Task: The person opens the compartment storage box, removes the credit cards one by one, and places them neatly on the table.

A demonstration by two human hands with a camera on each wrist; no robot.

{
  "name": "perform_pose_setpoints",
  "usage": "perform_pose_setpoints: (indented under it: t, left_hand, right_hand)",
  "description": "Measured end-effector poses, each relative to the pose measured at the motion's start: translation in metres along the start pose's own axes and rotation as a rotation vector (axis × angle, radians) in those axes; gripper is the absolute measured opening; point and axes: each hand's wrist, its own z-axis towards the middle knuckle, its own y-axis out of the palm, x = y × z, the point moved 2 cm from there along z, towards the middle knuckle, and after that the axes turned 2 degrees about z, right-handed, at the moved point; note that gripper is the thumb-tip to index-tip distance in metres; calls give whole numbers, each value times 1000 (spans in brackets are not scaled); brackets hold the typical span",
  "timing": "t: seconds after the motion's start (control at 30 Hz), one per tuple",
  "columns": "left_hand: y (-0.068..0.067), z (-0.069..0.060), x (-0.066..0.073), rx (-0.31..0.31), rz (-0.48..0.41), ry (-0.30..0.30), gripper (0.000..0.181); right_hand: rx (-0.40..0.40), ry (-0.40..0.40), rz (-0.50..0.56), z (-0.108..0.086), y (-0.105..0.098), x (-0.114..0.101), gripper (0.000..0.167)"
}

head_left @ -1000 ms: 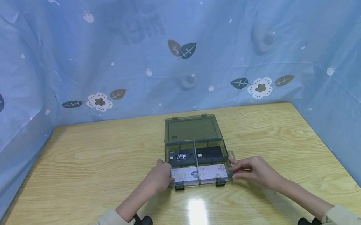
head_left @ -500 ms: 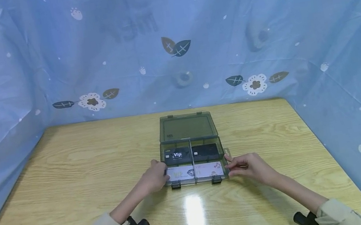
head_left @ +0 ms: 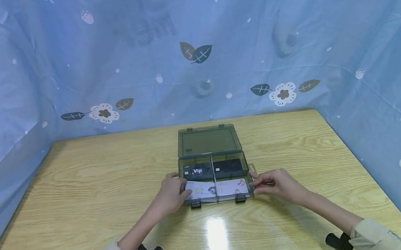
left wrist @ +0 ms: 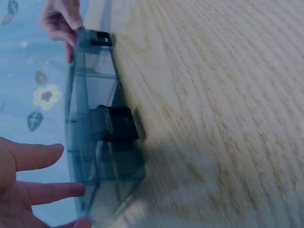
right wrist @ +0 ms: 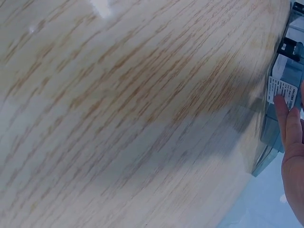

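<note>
At twelve o'clock on the pale wood-grain table [head_left: 107, 183] sits a smoky-green, see-through plastic box [head_left: 208, 201], its flat lid [head_left: 209, 142] folded back away from you. Its compartments show a black card lettered Vip [head_left: 201, 171] at ten o'clock, a black chip card [head_left: 229, 168] at two, and white printed cards [head_left: 231, 187] at eight and four. Your left hand [head_left: 171, 194], thumb and fingers spread wide, touches the box's end at nine; your right hand [head_left: 278, 184], fingers extended, touches a white barcode label [right wrist: 282, 88] at three.

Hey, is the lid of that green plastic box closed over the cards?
No, the lid lies folded back behind the box, with dark cards and white cards showing in its compartments.
</note>
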Motion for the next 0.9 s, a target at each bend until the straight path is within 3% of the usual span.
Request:
perform_pose_setpoints:
  t: [0.13,0.37,0.67,0.9]
  left_hand:
    - [2,-4,3,63,-30,-13,38]
    - [9,3,-3,43,-331,31,41]
    - [10,10,-19,-7,-372,111,42]
    - [9,10,-25,-22,-457,96,47]
  right_hand:
    - [1,-3,-3,0,1,0,17]
    - [11,-9,-7,0,0,1,17]
    - [8,8,-17,0,1,1,17]
    - [5,23,-15,-1,1,0,17]
